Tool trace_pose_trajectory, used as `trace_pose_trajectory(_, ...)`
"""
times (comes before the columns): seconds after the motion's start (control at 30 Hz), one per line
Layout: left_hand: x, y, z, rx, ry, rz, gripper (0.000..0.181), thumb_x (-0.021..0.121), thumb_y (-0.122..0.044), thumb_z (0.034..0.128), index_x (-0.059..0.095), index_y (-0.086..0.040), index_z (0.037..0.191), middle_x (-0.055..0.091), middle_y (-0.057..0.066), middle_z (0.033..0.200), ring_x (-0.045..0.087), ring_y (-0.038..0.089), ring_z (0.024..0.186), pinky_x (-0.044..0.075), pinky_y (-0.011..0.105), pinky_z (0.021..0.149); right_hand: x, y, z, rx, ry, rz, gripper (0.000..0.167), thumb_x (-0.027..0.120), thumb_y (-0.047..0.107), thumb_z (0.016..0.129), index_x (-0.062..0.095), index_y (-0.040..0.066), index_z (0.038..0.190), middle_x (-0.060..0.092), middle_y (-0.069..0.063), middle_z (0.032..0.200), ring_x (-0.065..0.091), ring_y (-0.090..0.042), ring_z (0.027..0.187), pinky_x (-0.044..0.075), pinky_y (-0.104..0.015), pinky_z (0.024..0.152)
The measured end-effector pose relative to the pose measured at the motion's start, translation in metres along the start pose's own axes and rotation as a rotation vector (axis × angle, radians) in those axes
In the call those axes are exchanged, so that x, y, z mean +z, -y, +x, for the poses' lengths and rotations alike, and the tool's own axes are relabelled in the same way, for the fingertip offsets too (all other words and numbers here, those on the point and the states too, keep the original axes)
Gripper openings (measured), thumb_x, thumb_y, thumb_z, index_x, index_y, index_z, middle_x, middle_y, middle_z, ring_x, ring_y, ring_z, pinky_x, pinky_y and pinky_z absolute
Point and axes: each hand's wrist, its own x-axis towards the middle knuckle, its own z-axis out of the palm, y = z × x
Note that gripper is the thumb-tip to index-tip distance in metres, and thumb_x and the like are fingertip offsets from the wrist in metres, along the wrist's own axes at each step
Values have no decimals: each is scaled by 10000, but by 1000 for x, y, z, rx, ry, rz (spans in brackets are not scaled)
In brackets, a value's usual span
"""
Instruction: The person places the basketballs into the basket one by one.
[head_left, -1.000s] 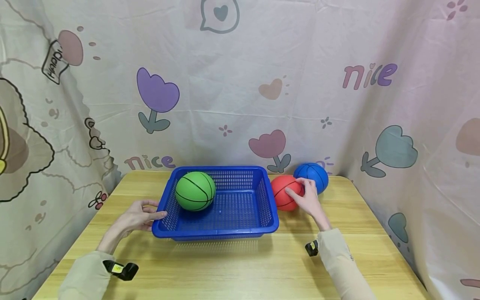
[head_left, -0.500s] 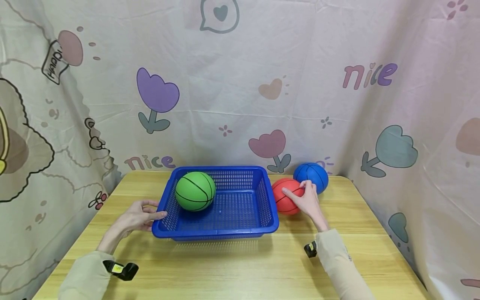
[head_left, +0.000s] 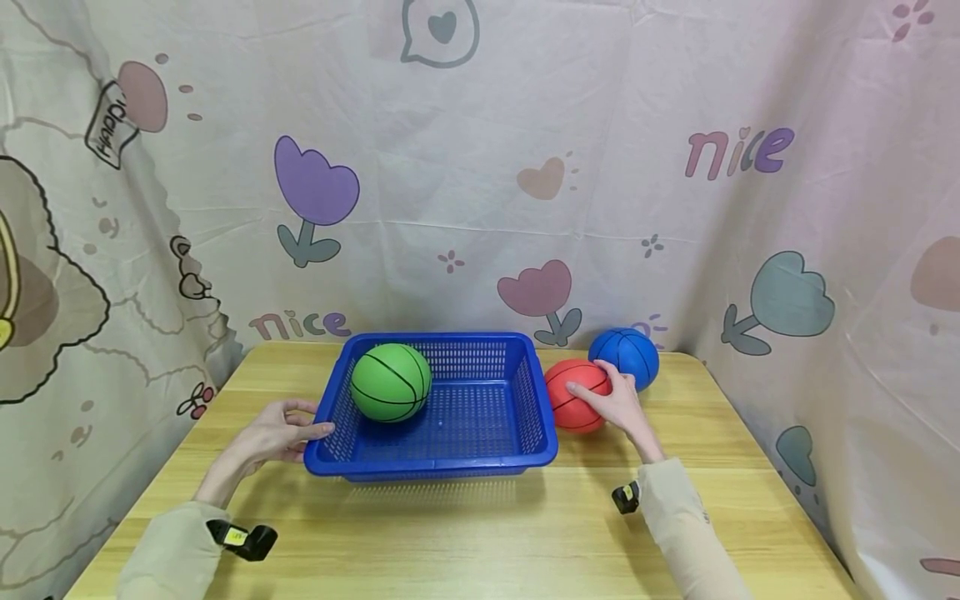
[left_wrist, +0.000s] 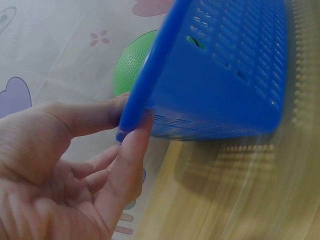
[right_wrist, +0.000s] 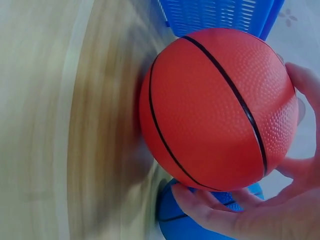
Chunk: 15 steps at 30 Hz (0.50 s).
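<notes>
With thumb and fingers, my left hand [head_left: 277, 433] pinches the left rim of a blue plastic basket [head_left: 442, 463]; the left wrist view shows the thumb and a finger on either side of this rim [left_wrist: 145, 75]. Inside the basket, at its left, lies a green toy basketball [head_left: 390, 382]. My right hand [head_left: 621, 407] holds a red toy basketball [head_left: 566, 402] from its right side, fingers spread round it, just right of the basket. A blue toy basketball [head_left: 633, 354] lies behind that hand, partly hidden by it. Whether the red ball touches the table I cannot tell.
All this stands on a light wooden table [head_left: 465, 542]. A printed cloth [head_left: 450, 167] hangs behind the table's far edge and along both sides. Each sleeve carries a small black camera [head_left: 251, 542] at the wrist.
The red basketball has shifted slightly toward me and right with my right hand, whose fingers have resettled on it. The blue ball has moved a touch. My left hand and the basket stay put.
</notes>
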Motion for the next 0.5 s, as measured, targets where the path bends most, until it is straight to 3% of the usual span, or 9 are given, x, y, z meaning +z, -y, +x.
trace_pose_trajectory(0.17, 0, 1, 0, 2, -2, 4, 739, 686, -246, 961, 285, 148, 1439, 599, 302, 1250, 719, 147, 774, 628, 312, 670, -2, -4, 1, -4, 47, 19, 866, 658, 541, 909, 269, 149, 1577, 347, -282, 1540, 392, -475, 1367, 461, -630, 1072)
trace_pose_trajectory(0.5, 0, 1, -1, 0, -3, 0, 735, 685, -243, 960, 284, 148, 1437, 583, 318, 1270, 719, 147, 776, 628, 314, 673, -3, -5, 0, 7, 44, 81, 835, 682, 504, 909, 304, 145, 1561, 388, -229, 1546, 419, -444, 1363, 467, -599, 1080)
